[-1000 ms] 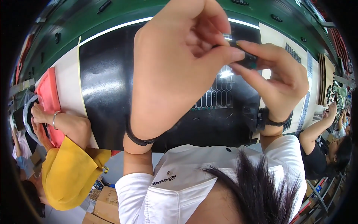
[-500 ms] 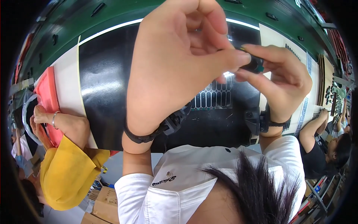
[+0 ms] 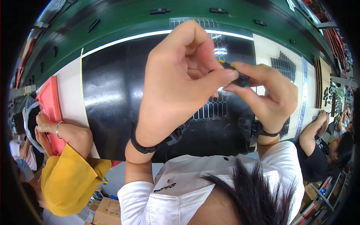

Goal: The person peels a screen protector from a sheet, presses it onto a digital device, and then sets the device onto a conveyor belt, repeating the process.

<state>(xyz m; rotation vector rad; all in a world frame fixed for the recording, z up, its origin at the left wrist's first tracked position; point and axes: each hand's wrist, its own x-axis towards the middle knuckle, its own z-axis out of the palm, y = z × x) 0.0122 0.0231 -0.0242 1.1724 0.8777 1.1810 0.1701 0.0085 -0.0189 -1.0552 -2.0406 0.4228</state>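
Between both hands, above the black work mat (image 3: 108, 78), is a small dark oblong device (image 3: 243, 79) with yellow and green bits at its edge. My left hand (image 3: 187, 71) pinches its left end between thumb and curled fingers. My right hand (image 3: 272, 86) grips the right end with thumb and forefinger. The fingers hide much of the device. Below the hands, a clear sheet of oval stickers (image 3: 212, 110) lies on the mat.
Beyond the mat runs a green conveyor belt (image 3: 127, 18) with several dark devices (image 3: 160, 11) spaced along it. A stack of dark oval-patterned sheets (image 3: 284, 67) lies at right. Co-workers sit on both sides; the left one's arm reaches by a red tray (image 3: 54, 97).
Both hands have come lower and closer in the view with the device between them, and it has shifted left. More of the belt and the sticker sheet now shows.
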